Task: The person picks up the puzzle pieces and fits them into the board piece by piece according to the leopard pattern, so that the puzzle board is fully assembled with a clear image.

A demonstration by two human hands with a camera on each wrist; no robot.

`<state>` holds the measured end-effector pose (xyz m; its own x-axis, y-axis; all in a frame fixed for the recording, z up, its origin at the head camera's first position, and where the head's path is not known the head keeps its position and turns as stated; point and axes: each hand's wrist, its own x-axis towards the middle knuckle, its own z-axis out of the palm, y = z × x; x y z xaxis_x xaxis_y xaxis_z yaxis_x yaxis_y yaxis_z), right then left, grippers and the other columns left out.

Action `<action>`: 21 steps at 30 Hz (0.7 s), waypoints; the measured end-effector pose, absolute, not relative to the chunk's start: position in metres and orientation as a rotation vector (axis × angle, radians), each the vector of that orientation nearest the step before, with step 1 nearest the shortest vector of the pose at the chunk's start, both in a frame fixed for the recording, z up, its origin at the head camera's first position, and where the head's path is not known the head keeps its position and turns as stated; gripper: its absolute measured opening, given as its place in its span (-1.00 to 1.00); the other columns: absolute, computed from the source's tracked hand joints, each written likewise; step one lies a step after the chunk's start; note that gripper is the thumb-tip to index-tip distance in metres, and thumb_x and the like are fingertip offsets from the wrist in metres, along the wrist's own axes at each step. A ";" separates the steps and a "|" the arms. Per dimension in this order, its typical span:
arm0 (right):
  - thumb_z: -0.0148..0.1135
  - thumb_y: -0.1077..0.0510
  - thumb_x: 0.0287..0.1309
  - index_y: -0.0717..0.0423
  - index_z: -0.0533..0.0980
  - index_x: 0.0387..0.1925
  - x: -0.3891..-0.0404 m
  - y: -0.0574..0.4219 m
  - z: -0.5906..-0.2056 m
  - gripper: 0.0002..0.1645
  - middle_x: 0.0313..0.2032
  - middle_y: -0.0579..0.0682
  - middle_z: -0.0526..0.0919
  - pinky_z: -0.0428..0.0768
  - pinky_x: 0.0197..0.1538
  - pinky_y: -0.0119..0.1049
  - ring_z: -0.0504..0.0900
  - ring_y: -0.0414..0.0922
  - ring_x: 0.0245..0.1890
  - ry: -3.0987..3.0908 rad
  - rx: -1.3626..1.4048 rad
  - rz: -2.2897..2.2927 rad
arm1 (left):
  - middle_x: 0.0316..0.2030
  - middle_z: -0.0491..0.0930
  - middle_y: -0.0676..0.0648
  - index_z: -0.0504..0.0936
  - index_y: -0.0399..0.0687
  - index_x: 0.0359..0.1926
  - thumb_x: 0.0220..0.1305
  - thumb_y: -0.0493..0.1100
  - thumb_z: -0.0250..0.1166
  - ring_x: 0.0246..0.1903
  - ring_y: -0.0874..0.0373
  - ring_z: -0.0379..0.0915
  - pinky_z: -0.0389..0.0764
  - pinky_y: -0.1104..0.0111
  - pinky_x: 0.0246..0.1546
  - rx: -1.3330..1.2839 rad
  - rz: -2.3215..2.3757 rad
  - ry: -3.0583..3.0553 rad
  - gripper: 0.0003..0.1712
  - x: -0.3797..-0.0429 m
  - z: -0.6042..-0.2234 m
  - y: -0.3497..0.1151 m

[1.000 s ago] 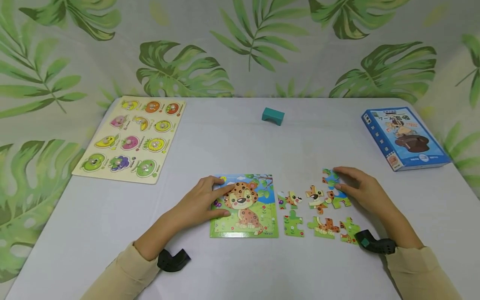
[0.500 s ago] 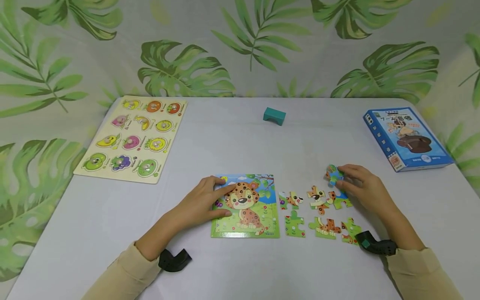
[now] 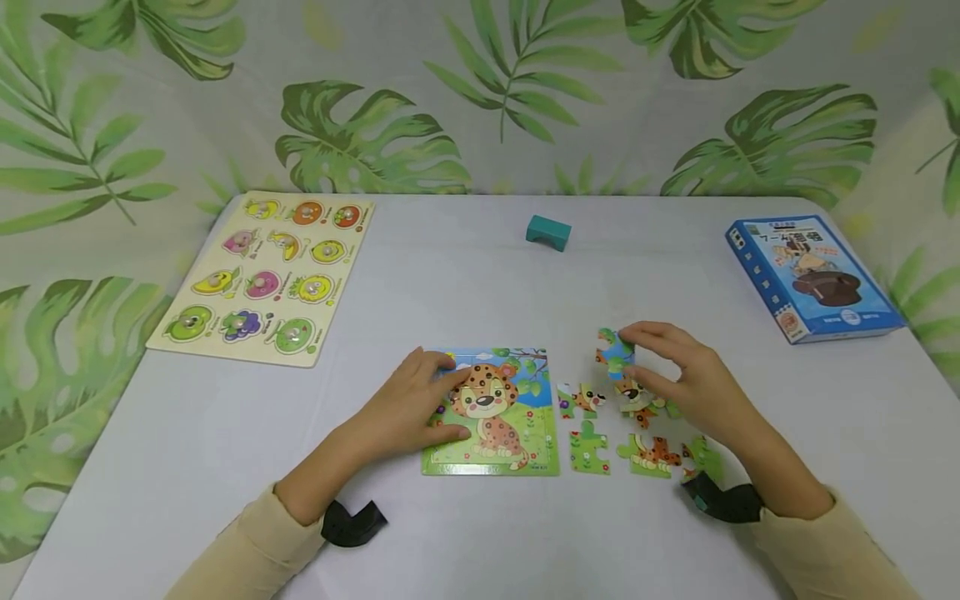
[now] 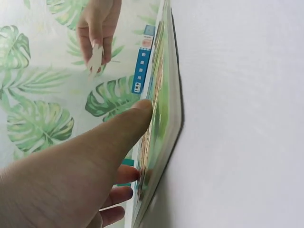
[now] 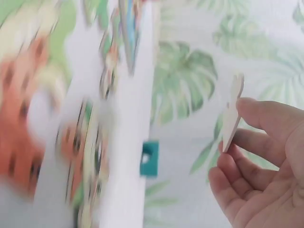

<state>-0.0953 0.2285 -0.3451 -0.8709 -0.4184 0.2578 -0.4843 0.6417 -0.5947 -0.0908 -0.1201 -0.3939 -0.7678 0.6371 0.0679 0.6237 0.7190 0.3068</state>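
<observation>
Piece (image 3: 613, 353): one, pinched in right hand (image 3: 688, 375), raised near loose pieces (image 3: 652, 457); printed face in head view, pale edge in right-wrist view. Leopard board (image 3: 491, 468): left hand (image 3: 401, 398) laid on it, fingers relaxed, ungripping. Fruit board (image 3: 262, 279): head view only.

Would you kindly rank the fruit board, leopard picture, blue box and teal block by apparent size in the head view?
1. Fruit board
2. Leopard picture and blue box: too close to rank, with the left hand partly covering the picture
3. Teal block
</observation>
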 end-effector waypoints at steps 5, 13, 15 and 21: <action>0.30 0.30 -0.04 0.27 0.44 0.05 -0.092 0.192 -0.351 -0.47 0.03 0.06 0.42 0.44 -0.01 -0.31 0.36 -0.01 0.06 -2.724 0.983 1.003 | 0.21 0.17 -0.14 0.23 -0.28 0.23 0.02 0.38 0.14 0.21 0.03 0.05 0.14 0.28 0.19 1.023 0.526 2.817 -0.02 -0.088 -0.394 -0.110; 0.24 0.20 0.07 0.30 0.41 0.08 -0.098 0.152 -0.374 -0.48 0.06 0.16 0.40 0.37 0.07 -0.06 0.31 0.07 0.10 -2.934 0.975 0.924 | 0.13 0.24 -0.12 0.12 0.07 0.34 0.00 0.42 0.10 0.12 0.01 0.14 0.26 0.20 0.09 1.068 0.493 2.821 -0.04 -0.088 -0.396 -0.103; 0.22 0.18 0.09 0.30 0.41 0.09 -0.102 0.146 -0.378 -0.48 0.07 0.17 0.39 0.34 0.10 -0.06 0.30 0.07 0.11 -2.954 0.987 0.873 | 0.07 0.27 -0.12 0.10 0.20 0.35 0.00 0.45 0.06 0.07 0.00 0.16 0.30 0.19 0.03 1.125 0.434 2.838 -0.07 -0.088 -0.396 -0.101; 0.20 0.18 0.11 0.31 0.40 0.09 -0.110 0.139 -0.384 -0.49 0.07 0.18 0.39 0.34 0.10 -0.09 0.31 0.05 0.09 -2.918 1.059 0.753 | -0.07 0.29 -0.17 0.19 0.30 0.31 -0.02 0.48 0.04 -0.05 -0.06 0.20 0.38 0.20 -0.15 1.228 0.273 2.897 -0.12 -0.087 -0.395 -0.094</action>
<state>-0.1097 0.1395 -0.3844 -0.7791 -0.6175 0.1086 -0.5928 0.6693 -0.4479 -0.0871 -0.0937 -0.3945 -0.6976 0.7117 0.0828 0.7147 0.6828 0.1518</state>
